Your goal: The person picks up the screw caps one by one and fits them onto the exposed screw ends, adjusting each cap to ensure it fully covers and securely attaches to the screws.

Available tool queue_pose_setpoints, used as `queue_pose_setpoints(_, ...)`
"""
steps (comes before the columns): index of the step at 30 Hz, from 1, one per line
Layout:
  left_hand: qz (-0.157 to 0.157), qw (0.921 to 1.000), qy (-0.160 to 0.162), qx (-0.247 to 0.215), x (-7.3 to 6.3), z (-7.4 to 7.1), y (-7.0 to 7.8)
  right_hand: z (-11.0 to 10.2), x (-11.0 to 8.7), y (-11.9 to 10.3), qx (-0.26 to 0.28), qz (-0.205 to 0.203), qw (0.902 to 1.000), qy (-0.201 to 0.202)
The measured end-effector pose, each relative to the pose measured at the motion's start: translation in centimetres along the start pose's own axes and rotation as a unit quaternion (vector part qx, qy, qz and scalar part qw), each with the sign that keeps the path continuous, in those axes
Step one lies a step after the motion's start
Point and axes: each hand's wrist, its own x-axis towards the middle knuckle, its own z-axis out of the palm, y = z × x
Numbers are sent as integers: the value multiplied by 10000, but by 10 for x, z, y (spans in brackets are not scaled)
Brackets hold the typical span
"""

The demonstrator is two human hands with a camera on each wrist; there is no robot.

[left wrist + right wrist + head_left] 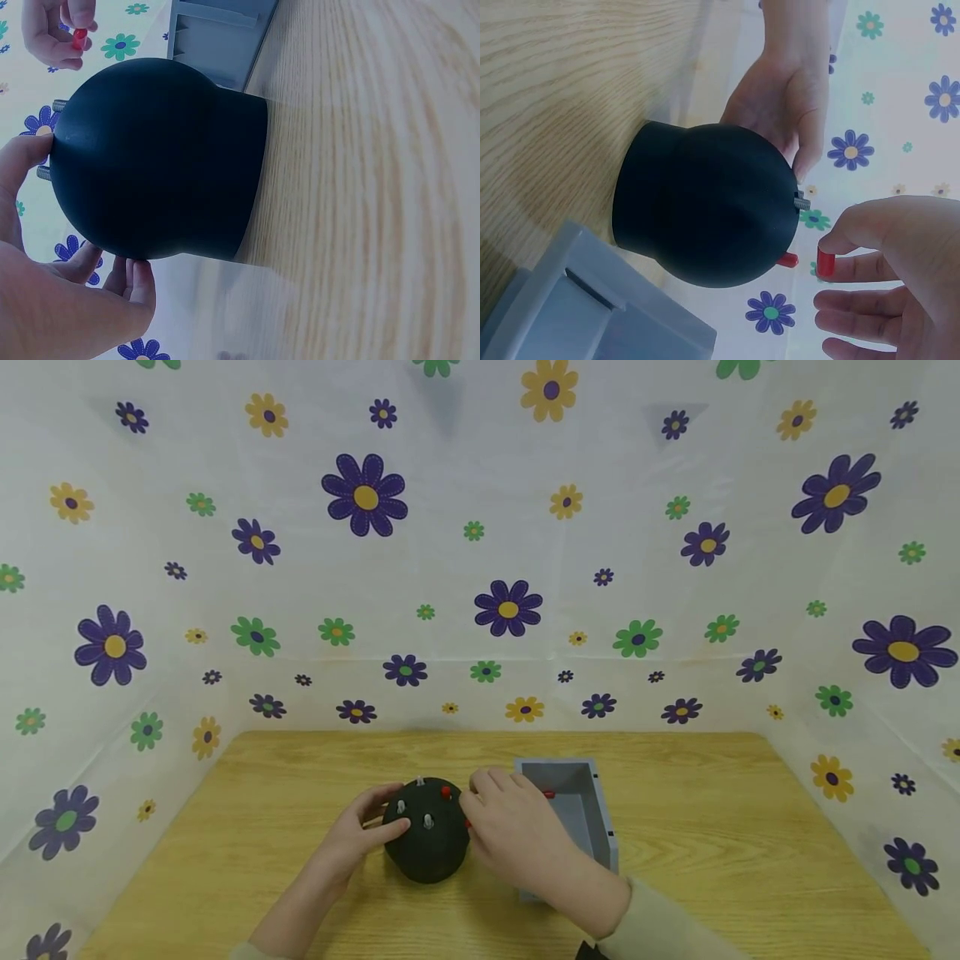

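Note:
A black ball-shaped stand (431, 852) with a flared base is upright on the wooden table. Threaded metal studs (428, 821) stick out of its dome, and a red cap (446, 792) covers one of them. My left hand (348, 843) grips the dome from the left, thumb near the studs and fingers round the far side. Between thumb and index finger, my right hand (885, 262) pinches a small red cap (825, 262). A short gap separates it from the dome in the right wrist view, where another red cap (787, 259) projects from the dome.
Right of the stand, partly behind my right forearm, is a grey plastic bin (604, 818). Inside it, a red piece (549, 794) shows near my right hand. A flower-printed white sheet (442, 560) encloses the wooden table (690, 860) at the back and sides.

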Motion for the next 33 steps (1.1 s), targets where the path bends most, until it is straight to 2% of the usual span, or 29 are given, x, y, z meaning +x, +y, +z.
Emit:
queue_pose_setpoints(8,98,9999,-6,47,0,0,2,1,3,-1,124,28,9999,94)
queue_pose_setpoints(15,126,9999,3,67,0,0,2,-1,5,-3,101,58,9999,26)
queue_pose_setpoints(23,144,9999,8,33,0,-1,0,0,8,-6,340,90,9994,-60)
queue_pose_setpoints(33,0,10000,1,-33,-2,-1,1,3,10,-11,395,42,9992,-65)
